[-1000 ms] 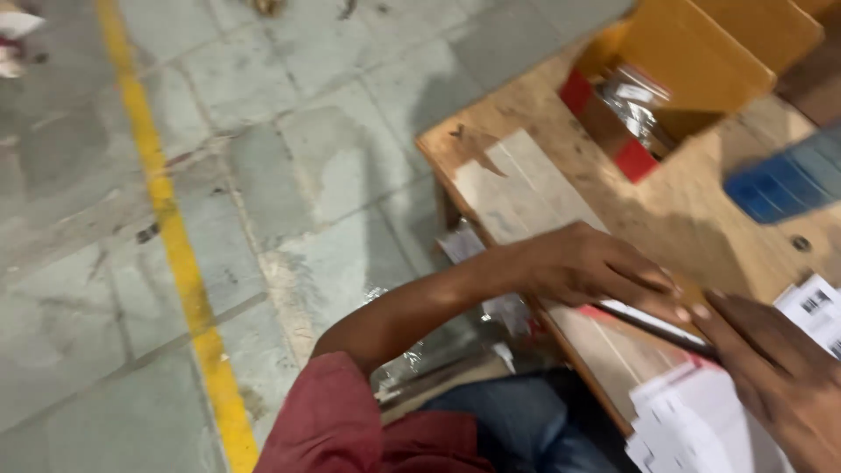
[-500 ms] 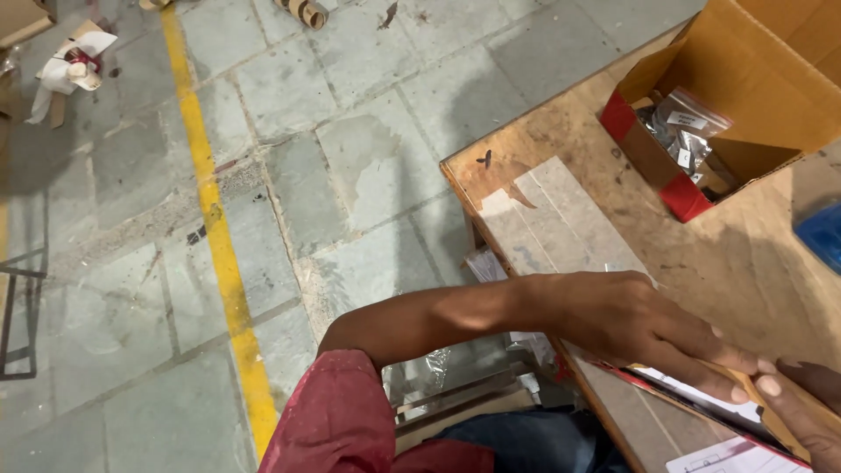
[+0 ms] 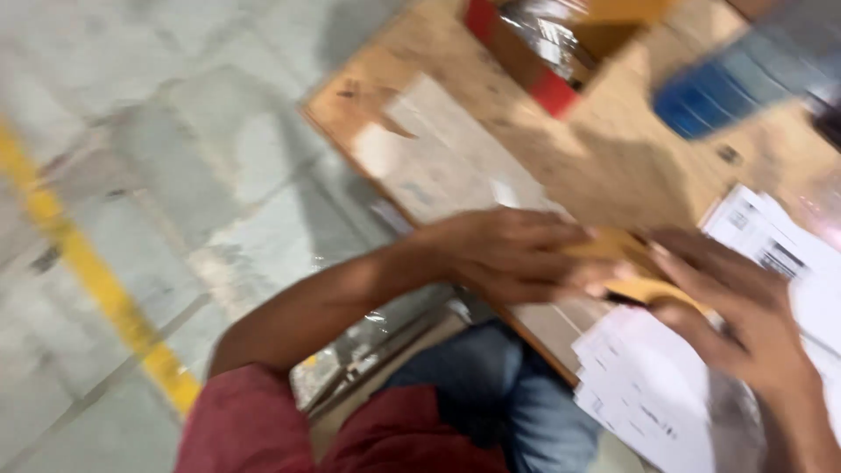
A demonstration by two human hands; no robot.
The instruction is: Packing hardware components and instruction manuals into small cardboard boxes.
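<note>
Wooden table [image 3: 604, 166] stands on grey tiled floor [image 3: 175, 175].

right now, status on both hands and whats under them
Left hand and right hand both on a yellow-brown flat piece, grip blurred. White printed sheets beside on wooden table. Nothing blocking.

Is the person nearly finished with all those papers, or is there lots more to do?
Hard to say; the picture is blurred. Done: white printed sheets lie stacked on the wooden table. In hand: the left hand and right hand meet on a small tan piece. Left: more sheets lie spread behind.
</note>
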